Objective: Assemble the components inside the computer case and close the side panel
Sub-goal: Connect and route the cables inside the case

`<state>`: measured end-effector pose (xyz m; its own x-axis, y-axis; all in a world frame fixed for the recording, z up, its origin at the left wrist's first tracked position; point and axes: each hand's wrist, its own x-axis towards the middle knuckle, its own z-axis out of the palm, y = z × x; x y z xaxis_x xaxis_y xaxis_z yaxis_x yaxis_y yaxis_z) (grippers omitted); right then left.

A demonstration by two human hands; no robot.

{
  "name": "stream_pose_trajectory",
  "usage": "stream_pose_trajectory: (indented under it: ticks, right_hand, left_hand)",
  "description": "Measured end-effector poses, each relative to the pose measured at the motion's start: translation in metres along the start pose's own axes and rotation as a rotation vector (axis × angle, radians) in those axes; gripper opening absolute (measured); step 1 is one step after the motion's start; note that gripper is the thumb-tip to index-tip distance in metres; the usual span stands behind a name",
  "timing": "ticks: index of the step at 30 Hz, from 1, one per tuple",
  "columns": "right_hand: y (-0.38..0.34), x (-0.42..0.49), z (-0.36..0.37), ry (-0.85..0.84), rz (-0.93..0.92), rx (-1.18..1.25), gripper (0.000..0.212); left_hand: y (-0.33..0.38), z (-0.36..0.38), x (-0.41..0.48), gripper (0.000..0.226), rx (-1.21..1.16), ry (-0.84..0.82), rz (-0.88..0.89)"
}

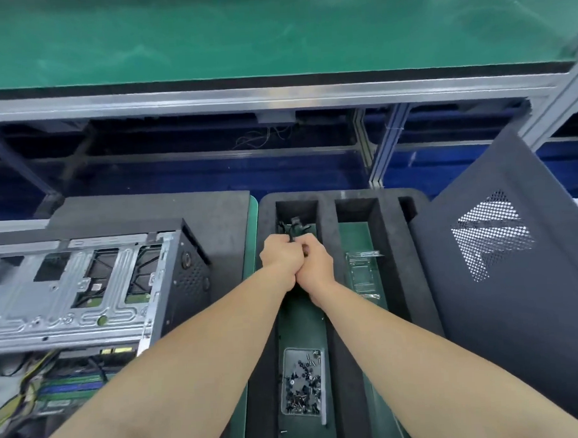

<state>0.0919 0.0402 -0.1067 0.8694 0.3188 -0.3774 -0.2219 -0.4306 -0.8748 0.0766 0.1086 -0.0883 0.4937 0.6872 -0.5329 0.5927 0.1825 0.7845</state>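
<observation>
Both the left hand (280, 259) and right hand (316, 264) clutch the tangled black cable (294, 223); the grey metal computer case (85, 287) lies at nine o'clock, nearer the left.

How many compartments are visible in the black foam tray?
3. Left compartment, with the black cable and screw tray; middle compartment; right compartment, mostly covered by the leaning side panel. More may be hidden behind it.
</observation>
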Motion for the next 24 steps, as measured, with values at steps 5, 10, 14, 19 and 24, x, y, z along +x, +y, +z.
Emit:
stream_pose_trajectory:
  ticks: [5,10,14,19,24]
  right_hand:
    - [-0.028,-0.032,-0.007,0.176,-0.034,0.302,0.041]
    - [-0.075,-0.069,-0.005,0.267,-0.026,0.637,0.031]
    - [-0.125,-0.116,0.000,0.102,-0.117,0.703,0.035]
    - [-0.183,-0.188,0.022,-0.096,-0.256,0.665,0.021]
    - [-0.216,-0.246,0.073,-0.181,-0.352,0.667,0.017]
  left_hand:
    - [0.021,-0.028,-0.029,0.026,-0.006,0.059,0.154]
    - [0.057,-0.077,-0.071,0.026,-0.167,-0.003,0.278]
    - [0.077,-0.139,-0.107,0.025,-0.300,-0.099,0.429]
    - [0.083,-0.232,-0.146,0.019,-0.541,-0.160,0.505]
    - [0.069,-0.319,-0.166,0.032,-0.836,-0.273,0.466]
